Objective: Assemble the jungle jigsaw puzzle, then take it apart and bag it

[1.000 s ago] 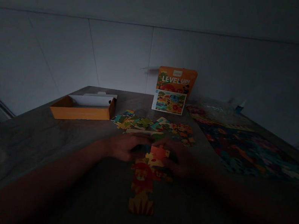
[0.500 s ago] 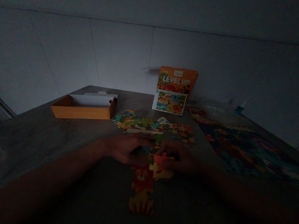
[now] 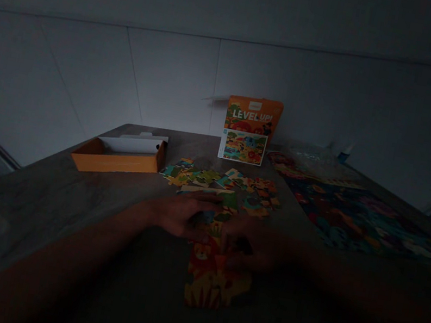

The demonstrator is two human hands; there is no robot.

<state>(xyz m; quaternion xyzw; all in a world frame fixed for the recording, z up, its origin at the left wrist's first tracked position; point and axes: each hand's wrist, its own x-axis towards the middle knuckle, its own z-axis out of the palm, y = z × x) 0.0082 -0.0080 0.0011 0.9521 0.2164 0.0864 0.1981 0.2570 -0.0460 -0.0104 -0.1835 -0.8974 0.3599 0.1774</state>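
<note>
Dim light covers the grey table. My left hand (image 3: 182, 214) lies with its fingers stretched out over the upper part of a column of joined jigsaw pieces, holding nothing. In that column I see a lion piece (image 3: 201, 253), a grass piece (image 3: 202, 290) below it and a green tree piece (image 3: 229, 199) toward the top. My right hand (image 3: 257, 243) pinches an orange and yellow puzzle piece (image 3: 234, 286), which lies against the right side of the lion and grass pieces. Whether its tabs are locked in is too dark to tell.
Behind my hands spreads a pile of loose puzzle pieces (image 3: 204, 176). An orange open box tray (image 3: 120, 163) stands left. An upright "LEVEL UP!" box (image 3: 255, 107) with a picture card (image 3: 245, 147) is at the back. A dark finished puzzle (image 3: 355, 215) and clear plastic (image 3: 311, 158) are right.
My right hand has moved down toward me, carrying the puzzle piece from above right of the lion piece to beside the lion and grass pieces. My left hand has stayed nearly still.
</note>
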